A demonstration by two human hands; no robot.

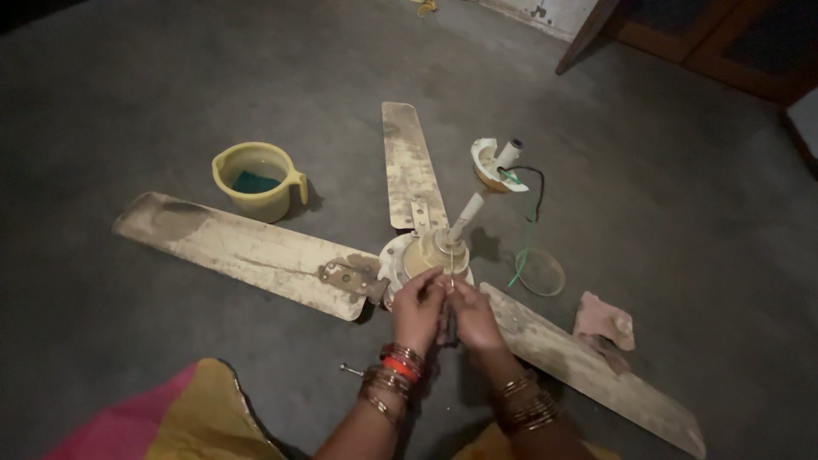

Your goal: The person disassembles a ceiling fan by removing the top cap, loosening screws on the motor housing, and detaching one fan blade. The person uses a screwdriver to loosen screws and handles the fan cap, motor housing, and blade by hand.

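A dirty cream ceiling fan (430,254) lies on the grey floor with three dusty blades spread out. Its down-rod (467,217) sticks up toward a cup-shaped canopy (492,163) with black and green wires. My left hand (417,308) and my right hand (471,315) meet at the near edge of the motor hub. Both pinch a small thin object between the fingertips; it is too small to identify. Bangles ring both wrists.
A yellow mug (257,181) with water and a green scrubber stands left of the fan. A small glass dish (540,271) and a pink rag (605,322) lie to the right. A screw (350,370) rests near my left wrist. Wooden furniture (707,38) stands at the back right.
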